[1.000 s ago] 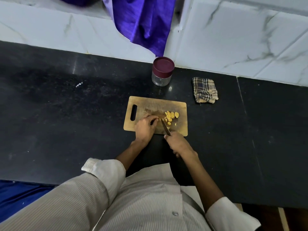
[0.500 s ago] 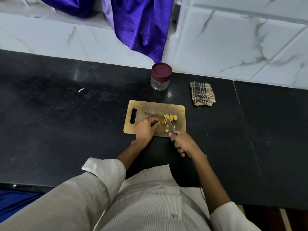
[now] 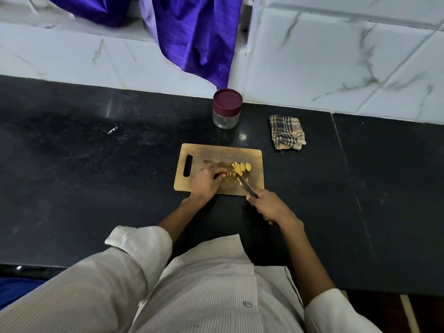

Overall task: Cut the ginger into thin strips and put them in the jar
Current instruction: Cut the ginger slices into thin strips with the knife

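Over on the left side of the wooden cutting board there's just the handle slot, nothing on it. Next to that, the left hand sits on the board with fingers curled down on the ginger, pinning the bit being worked on. You can't really see how much uncut root is under those fingers, so no guess there. It hasn't budged from a second ago.

Moving right, the yellow slices are piled near the middle of the board, right beside the fingertips. The knife is what changed: a second ago the blade was down by the left fingers, close in, and now it's angled out to the right with the tip near the pile. Looks to me like one cut just finished and the next is being lined up.

The right hand is wrapped tight around the knife handle, just off the board's near edge.

The jar stands behind the board against the wall, maroon lid on, apparently empty. So the filling hasn't started, and these pieces look more like chunks than thin strips yet.

Farther right, a checked cloth lies on the black counter.
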`<state>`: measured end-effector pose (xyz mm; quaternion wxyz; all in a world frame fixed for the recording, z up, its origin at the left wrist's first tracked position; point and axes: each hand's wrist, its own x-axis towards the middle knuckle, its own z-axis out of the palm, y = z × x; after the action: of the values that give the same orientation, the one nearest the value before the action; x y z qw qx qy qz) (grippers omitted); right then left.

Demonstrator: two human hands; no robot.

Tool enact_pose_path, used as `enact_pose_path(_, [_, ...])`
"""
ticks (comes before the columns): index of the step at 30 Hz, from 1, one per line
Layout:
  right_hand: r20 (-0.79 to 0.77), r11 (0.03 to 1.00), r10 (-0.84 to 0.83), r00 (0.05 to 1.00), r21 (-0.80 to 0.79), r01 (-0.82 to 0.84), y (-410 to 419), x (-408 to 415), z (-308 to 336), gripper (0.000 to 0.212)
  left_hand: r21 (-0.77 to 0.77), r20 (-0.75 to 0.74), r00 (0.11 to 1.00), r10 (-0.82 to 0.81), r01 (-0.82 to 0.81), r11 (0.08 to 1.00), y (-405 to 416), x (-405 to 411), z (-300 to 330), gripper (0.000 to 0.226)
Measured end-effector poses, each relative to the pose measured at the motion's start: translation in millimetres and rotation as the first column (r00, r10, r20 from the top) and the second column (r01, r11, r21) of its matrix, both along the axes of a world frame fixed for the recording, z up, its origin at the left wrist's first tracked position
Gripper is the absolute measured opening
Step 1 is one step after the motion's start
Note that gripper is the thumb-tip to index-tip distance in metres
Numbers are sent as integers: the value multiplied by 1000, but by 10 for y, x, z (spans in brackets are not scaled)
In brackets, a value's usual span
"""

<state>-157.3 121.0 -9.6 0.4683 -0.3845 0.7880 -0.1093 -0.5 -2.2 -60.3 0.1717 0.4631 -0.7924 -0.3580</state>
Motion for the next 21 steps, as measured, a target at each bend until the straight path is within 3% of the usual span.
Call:
enact_pose_path(3, [-20,997,-53,998,-62,52,-18,-15,-7,20,-18,-1,1000,-1,1,1000,47,18,-15,26])
enact_pose_path(7, [-162,981,-145,976,-150,120,-27,-73,-125,22,-124,19,1000,-2,4,992,233,-11,-33,30])
enact_pose_path(11, [-371,950,-254,893,-270,158,-73,-63,-160,24,-326,31,991,-127,130,936,507,-79,-57,33])
enact_pose_path(14, [-476,926,-292,830,-356,121,-127,-36,-142,26,-378,76,970,-232,244,893,603,-110,-120,37])
enact_pose_path(21, [-586,966,-195,786,-251,53,-238,14,-138,30,-432,111,945,-308,325,841,650,-129,-191,42])
